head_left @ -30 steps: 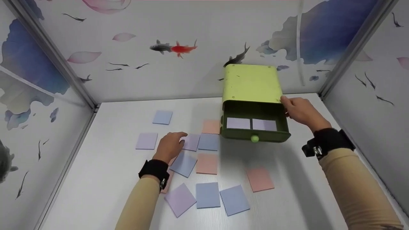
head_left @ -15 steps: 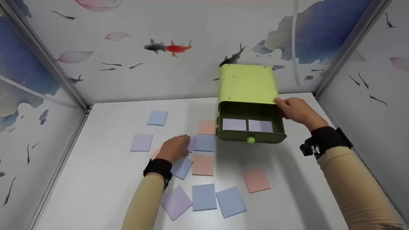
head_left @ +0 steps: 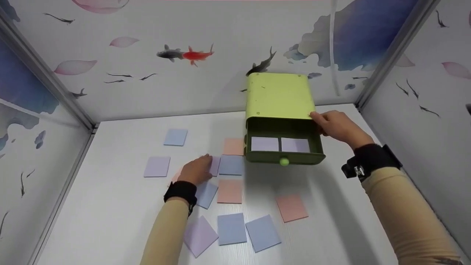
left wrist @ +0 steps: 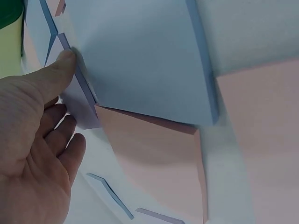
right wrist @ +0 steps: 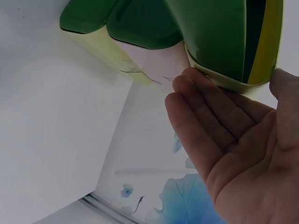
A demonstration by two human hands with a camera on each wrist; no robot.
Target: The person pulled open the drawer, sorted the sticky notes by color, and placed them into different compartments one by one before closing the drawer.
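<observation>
From the head camera, the left hand (head_left: 197,170) lies on the white table (head_left: 110,206) over a cluster of paper squares, its fingers reaching a lilac square (head_left: 214,165) that sits just beside a blue square (head_left: 231,165). The right hand (head_left: 335,124) rests against the right side of a lime-green drawer box (head_left: 278,96), thumb at its front corner, fingers out of sight behind the box. Its dark green drawer (head_left: 284,157) is pulled out, with two lilac squares (head_left: 279,144) lying flat inside.

The left wrist view shows the left hand (left wrist: 35,149) with loosely curled fingers and the thumb tip pressing the edge of a blue sheet (left wrist: 140,60); a pink sheet (left wrist: 154,158) lies partly under it. Nothing is gripped.

The right wrist view shows the right hand (right wrist: 233,140) with straight fingers, their tips touching the box's (right wrist: 224,42) lower edge, the palm bare.
</observation>
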